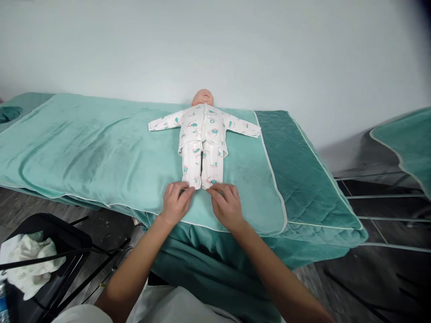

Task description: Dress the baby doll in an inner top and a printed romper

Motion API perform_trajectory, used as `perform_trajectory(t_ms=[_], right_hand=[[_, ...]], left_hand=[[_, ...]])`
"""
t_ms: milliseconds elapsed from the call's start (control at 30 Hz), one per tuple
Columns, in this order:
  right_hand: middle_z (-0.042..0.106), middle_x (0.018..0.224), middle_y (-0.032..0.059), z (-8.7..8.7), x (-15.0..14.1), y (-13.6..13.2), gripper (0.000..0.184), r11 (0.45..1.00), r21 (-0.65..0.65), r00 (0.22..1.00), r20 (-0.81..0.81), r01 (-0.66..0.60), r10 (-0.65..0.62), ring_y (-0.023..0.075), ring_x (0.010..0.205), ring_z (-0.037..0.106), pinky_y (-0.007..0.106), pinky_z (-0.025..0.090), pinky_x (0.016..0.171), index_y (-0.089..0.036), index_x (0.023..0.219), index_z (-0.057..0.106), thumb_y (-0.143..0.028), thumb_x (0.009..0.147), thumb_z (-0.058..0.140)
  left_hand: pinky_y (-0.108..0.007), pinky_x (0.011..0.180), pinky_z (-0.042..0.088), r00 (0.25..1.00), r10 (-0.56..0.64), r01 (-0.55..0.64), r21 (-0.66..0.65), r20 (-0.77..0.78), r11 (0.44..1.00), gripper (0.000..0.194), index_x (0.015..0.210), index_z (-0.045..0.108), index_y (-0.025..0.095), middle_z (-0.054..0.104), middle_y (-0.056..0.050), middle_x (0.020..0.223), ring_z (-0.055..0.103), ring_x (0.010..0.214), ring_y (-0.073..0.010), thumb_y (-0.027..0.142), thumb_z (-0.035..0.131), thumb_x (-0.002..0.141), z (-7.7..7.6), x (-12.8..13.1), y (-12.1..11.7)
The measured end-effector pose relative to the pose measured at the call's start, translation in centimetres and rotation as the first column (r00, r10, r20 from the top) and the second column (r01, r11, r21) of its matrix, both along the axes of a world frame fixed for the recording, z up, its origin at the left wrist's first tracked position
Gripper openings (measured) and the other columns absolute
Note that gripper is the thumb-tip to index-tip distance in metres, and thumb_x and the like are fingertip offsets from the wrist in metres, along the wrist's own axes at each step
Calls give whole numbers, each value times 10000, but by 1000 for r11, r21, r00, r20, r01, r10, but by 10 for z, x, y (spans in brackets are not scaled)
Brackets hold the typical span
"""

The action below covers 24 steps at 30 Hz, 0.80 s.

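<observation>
A baby doll lies on its back on the green-covered bed, its head toward the wall. It wears a white printed jacket with both sleeves spread sideways, and matching white trousers with the legs straight toward me. My left hand pinches the hem of the trouser leg on the left. My right hand pinches the hem of the other leg. The doll's hands and feet do not show beyond the cloth.
The bed has a light green sheet over a darker quilted cover. A white wall stands behind. At lower left, a black chair holds a crumpled pale cloth. Another green-covered bed is at right.
</observation>
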State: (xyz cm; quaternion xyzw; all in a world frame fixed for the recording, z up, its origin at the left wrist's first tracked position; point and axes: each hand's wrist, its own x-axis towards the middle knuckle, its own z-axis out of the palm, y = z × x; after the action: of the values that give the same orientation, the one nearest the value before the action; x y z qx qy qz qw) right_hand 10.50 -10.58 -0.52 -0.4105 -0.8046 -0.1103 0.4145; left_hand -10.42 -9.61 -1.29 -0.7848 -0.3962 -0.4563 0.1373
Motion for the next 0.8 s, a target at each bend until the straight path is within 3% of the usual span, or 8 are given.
perform_trajectory(t_ms=[267, 367, 433, 500, 600, 633, 667, 800], right_hand=[[695, 1134, 116, 10, 0, -2, 356, 1000, 1, 1000, -11, -6, 6, 252, 1051, 611, 428, 524, 903, -198, 1192, 631, -9, 890, 625], [683, 1142, 129, 9, 6, -11, 354, 1000, 3, 1000, -22, -15, 15, 259, 1047, 621, 441, 532, 912, -182, 1174, 626, -4, 870, 652], [681, 1141, 129, 2, 13, -18, 335, 1000, -14, 999, -28, -15, 14, 262, 1036, 634, 446, 537, 906, -184, 1138, 633, -3, 858, 669], [684, 1128, 122, -7, 20, -23, 305, 999, -37, 999, -49, -25, 23, 259, 1013, 647, 440, 544, 881, -190, 1110, 638, -22, 859, 680], [685, 1127, 119, -16, 35, -23, 261, 998, -69, 994, -105, 11, -18, 271, 989, 656, 434, 561, 819, -211, 1099, 650, -87, 872, 687], [686, 1135, 123, -17, 41, -19, 258, 997, -71, 992, -117, 36, -44, 282, 985, 660, 442, 565, 803, -223, 1109, 656, -120, 876, 693], [689, 1150, 129, -16, 47, -15, 273, 995, -71, 989, -124, 68, -77, 298, 994, 664, 460, 569, 802, -239, 1132, 660, -152, 876, 700], [693, 1234, 145, -12, 77, 9, 393, 975, -86, 965, -149, 205, -216, 375, 1146, 656, 560, 562, 928, -300, 1254, 651, -249, 870, 715]], left_hand=[[-372, 873, 534, 999, -5, 12, -128, 50, 992, 286, 1184, 643, 204, 663, -107, 1090, 629, 1024, -218, 133, 676, 909, 7, -9, -16], [-373, 895, 549, 983, 98, -73, -157, 157, 985, 210, 1102, 656, 214, 661, -88, 1086, 636, 1036, -209, 124, 644, 914, -15, -43, -38], [-369, 891, 551, 915, 292, -233, -226, 277, 946, 120, 1033, 653, 203, 661, -73, 1036, 647, 1008, -197, 153, 617, 930, -41, -76, -56], [-388, 914, 541, 740, 548, -447, -323, 390, 834, 67, 991, 636, 194, 653, -67, 1005, 642, 985, -198, 203, 593, 941, -68, -118, -73], [-400, 958, 529, 476, 826, -660, -498, 302, 562, 89, 982, 599, 197, 649, -91, 1085, 622, 1083, -224, 237, 541, 927, -95, -190, -94], [-407, 997, 517, 378, 904, -734, -530, 200, 424, 123, 1006, 591, 194, 645, -101, 1129, 608, 1143, -234, 219, 526, 905, -98, -214, -100], [-447, 1047, 487, 292, 942, -776, -534, 167, 335, 169, 1033, 583, 173, 631, -129, 1169, 581, 1199, -262, 194, 526, 875, -99, -238, -106], [-556, 1168, 349, 119, 992, -829, -545, 43, 123, 337, 1139, 558, 108, 516, -209, 1388, 464, 1367, -356, 171, 584, 809, -84, -315, -125]])
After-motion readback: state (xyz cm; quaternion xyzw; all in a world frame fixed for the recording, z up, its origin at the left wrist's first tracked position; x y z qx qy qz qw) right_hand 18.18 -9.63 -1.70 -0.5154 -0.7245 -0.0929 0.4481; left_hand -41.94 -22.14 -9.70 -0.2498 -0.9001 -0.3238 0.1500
